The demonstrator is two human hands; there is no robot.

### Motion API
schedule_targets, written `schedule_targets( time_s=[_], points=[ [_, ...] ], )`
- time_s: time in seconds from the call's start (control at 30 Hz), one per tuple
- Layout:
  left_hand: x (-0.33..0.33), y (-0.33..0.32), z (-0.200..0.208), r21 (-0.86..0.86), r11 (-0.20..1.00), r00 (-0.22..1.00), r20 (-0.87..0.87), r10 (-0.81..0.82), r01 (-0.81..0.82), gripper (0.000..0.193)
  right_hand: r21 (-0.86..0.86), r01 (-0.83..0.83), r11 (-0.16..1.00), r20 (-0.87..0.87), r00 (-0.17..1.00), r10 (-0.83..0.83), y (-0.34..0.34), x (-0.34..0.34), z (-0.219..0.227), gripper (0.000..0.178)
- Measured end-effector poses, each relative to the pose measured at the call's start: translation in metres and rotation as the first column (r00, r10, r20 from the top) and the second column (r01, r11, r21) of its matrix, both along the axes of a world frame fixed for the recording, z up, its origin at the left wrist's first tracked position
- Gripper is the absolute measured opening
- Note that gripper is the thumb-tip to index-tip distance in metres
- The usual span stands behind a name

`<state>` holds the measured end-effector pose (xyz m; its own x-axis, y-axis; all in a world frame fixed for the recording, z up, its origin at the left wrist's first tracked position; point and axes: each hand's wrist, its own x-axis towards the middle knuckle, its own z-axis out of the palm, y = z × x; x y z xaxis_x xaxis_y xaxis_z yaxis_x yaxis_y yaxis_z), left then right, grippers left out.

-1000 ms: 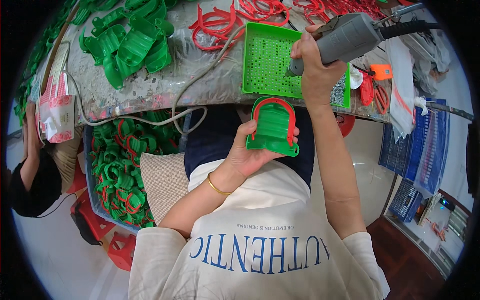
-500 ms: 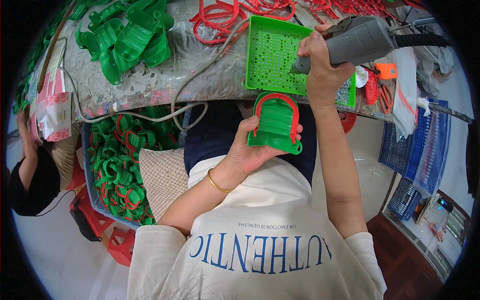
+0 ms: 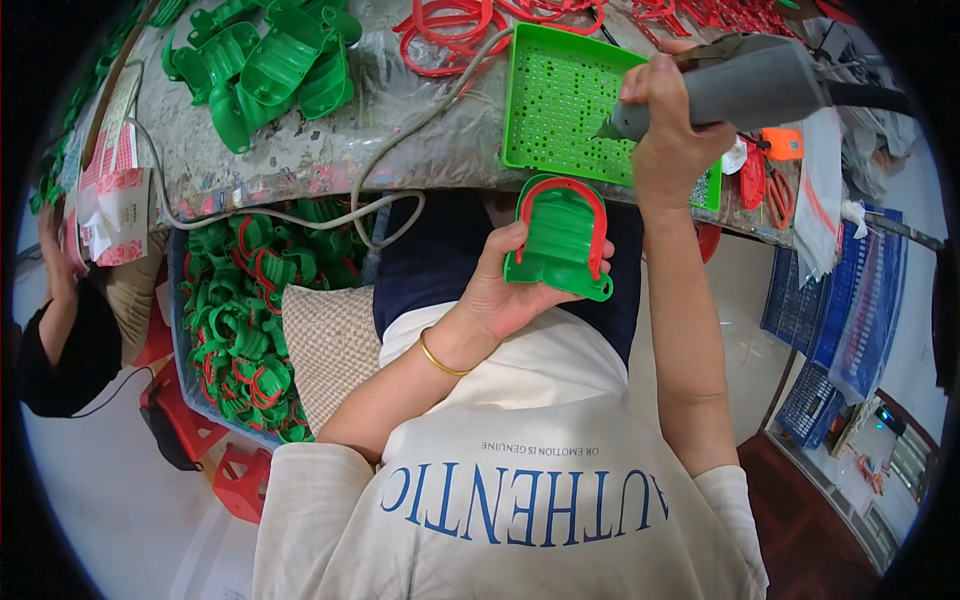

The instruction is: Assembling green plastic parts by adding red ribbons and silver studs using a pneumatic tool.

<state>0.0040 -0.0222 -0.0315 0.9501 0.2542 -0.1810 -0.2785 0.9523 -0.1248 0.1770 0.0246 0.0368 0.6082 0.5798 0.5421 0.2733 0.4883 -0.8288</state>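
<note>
In my left hand (image 3: 505, 285) I hold a curved green plastic part (image 3: 560, 240), its ribbed hollow side up, thumb at its left edge and fingers beneath. A red U-shaped strip (image 3: 598, 215) lies along its rim, with the bend at the far end. My right hand (image 3: 675, 150) is wrapped round a grey power screwdriver (image 3: 750, 85), whose narrow nose points left over a green perforated tray (image 3: 515, 100). The screwdriver's tip is apart from the green part. Small metal bits, probably screws, lie in the tray's near right corner, partly hidden by my right wrist.
Loose green parts (image 3: 270, 65) and red strips (image 3: 450, 35) lie on the table. A cable (image 3: 385, 155) loops over its edge. Red-handled scissors (image 3: 779, 195) lie at right. A blue bin (image 3: 183, 345) of green-and-red pieces stands left. Another person's arm (image 3: 58, 275) shows far left.
The whole view has shifted slightly. My right hand and the screwdriver have moved a little to the right over the tray. My left hand keeps its hold on the green part.
</note>
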Motion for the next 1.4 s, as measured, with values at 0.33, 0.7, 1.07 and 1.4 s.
schedule_targets(
  time_s=[0.33, 0.7, 1.07, 1.4],
  points=[
    [-0.001, 0.000, 0.002, 0.001, 1.000, 1.000, -0.007, 0.010, -0.010, 0.073, 0.062, -0.155, 0.986, -0.165, 0.973, 0.163, -0.023, -0.026, 0.034, 0.020],
    [-0.003, -0.002, 0.003, 0.029, 0.999, 1.000, 0.008, 0.026, -0.026, 0.073, -0.090, -0.099, 0.991, -0.140, 0.986, 0.086, -0.029, -0.042, 0.035, 0.020],
    [-0.005, -0.003, 0.010, 0.046, 0.999, 0.999, 0.026, 0.024, -0.025, 0.072, -0.082, -0.129, 0.988, -0.124, 0.985, 0.118, -0.037, -0.050, 0.040, 0.017],
    [-0.008, -0.006, 0.009, 0.081, 0.997, 0.998, -0.061, -0.014, 0.019, 0.070, 0.041, -0.182, 0.982, -0.086, 0.979, 0.185, -0.032, -0.032, 0.058, 0.020]
  ],
)
